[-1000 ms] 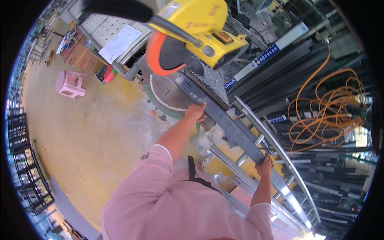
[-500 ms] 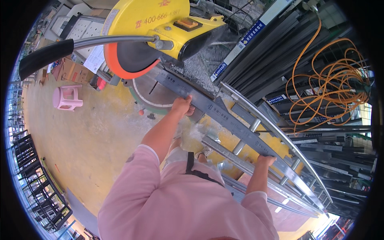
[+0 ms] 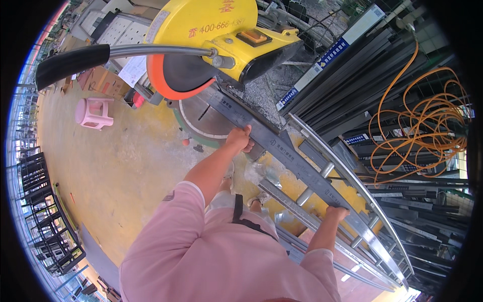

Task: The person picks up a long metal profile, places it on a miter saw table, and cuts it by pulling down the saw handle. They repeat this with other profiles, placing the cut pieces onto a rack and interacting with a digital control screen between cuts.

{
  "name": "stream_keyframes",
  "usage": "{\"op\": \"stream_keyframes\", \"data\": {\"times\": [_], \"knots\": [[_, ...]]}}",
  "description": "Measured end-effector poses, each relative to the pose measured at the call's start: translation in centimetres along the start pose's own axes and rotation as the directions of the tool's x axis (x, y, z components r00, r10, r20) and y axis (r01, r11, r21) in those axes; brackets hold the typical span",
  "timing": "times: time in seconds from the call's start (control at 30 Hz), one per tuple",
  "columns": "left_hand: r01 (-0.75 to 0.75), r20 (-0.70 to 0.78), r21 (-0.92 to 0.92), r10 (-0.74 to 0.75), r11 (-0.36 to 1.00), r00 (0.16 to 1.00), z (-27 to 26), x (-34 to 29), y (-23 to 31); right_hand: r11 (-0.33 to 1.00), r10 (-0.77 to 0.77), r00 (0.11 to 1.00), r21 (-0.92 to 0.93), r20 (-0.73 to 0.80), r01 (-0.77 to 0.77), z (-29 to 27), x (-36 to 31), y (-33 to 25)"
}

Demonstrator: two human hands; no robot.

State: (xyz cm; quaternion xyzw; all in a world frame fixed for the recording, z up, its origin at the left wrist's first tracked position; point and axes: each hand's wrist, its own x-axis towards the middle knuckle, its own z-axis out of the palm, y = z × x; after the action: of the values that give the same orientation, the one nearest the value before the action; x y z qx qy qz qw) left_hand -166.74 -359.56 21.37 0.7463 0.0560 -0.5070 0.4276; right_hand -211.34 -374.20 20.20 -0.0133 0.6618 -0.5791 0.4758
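A long dark grey metal profile [image 3: 287, 154] slants from the saw's round base plate [image 3: 188, 115] toward the lower right, lying across a roller rail. My left hand [image 3: 239, 139] grips its near edge beside the base plate, thumb on top and fingers curled. Farther along, my right hand [image 3: 336, 215] is closed on the same profile, its fingers partly hidden. Over the profile's far end stands a cut-off saw with a yellow housing [image 3: 211, 22], an orange-rimmed guard [image 3: 157, 83] and a dark disc [image 3: 187, 72]. Its black handle [image 3: 73, 66] juts out to the left.
A silver roller rail [image 3: 347, 153] runs down the right side. Beyond it are stacked dark profiles [image 3: 347, 83] and a coiled orange hose [image 3: 422, 131]. On the floor at left stand a pink stool [image 3: 94, 112] and, behind it, a cardboard box [image 3: 103, 86].
My view has shifted and turned slightly, so the saw and profile appear farther right. Both hands keep their grip, and the profile shows no clear movement against the saw.
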Motion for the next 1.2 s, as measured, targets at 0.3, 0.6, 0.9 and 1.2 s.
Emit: {"op": "stream_keyframes", "data": {"times": [0.3, 0.6, 0.9, 1.2], "knots": [[-0.012, -0.002, -0.006, 0.012, 1.0, 1.0, 0.1, 0.5, -0.7, 0.991, -0.031, 0.993, -0.134, -0.115, 0.015, 0.3, -2.2, 0.6], [0.023, 0.011, 0.088, -0.024, 0.996, 1.0, -0.6, 0.8, -0.6, 0.978, -0.021, 0.99, -0.207, -0.143, -0.01, -0.9, -1.3, 1.1], [-0.048, 0.071, 0.125, 0.039, 0.991, 0.997, -0.1, 0.9, 0.3, 0.902, 0.294, 0.94, -0.374, 0.173, -0.214, -4.5, 5.4, -0.5], [-0.217, 0.103, 0.306, 0.195, 0.927, 0.975, -0.4, -0.9, -0.3, 0.203, 0.379, 0.922, -0.964, -0.083, -0.17, -4.4, 5.7, -3.4]]}}
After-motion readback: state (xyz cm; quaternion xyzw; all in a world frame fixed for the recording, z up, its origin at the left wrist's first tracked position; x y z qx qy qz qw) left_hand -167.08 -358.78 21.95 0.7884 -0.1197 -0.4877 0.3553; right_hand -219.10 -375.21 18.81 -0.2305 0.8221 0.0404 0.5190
